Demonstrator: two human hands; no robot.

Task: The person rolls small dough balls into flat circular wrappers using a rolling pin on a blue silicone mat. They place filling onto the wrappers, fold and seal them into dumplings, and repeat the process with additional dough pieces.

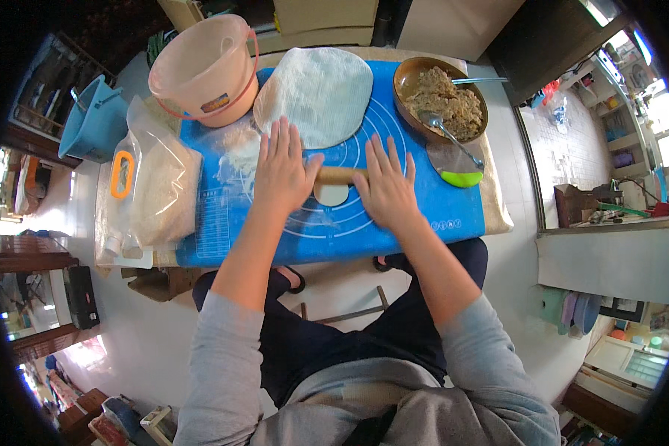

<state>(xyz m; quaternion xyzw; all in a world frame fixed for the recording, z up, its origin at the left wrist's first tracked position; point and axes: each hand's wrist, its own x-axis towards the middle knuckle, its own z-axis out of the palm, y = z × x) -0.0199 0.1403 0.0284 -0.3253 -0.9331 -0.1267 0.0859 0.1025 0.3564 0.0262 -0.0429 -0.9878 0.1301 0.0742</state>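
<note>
A short wooden rolling pin (342, 176) lies crosswise on the blue silicone baking mat (435, 206). Flat on its left end rests my left hand (284, 173), fingers stretched forward. My right hand (388, 187) lies the same way over the right end, its fingers spread. Both palms hide the pin's ends. Under the pin, a small round of pale dough (331, 194) shows along its near side. Flour (244, 153) dusts the mat beside my left hand. Beyond the hands, a damp-looking white cloth (323, 92) is spread over something I cannot make out.
A brown bowl of minced filling (446, 106) holds two metal utensils, back right. A green-edged scraper (461, 178) lies below it. On the left stand a pink bucket (200, 78), a clear plastic bag of flour or grain (164, 189) with an orange handle, and a blue bin (92, 120).
</note>
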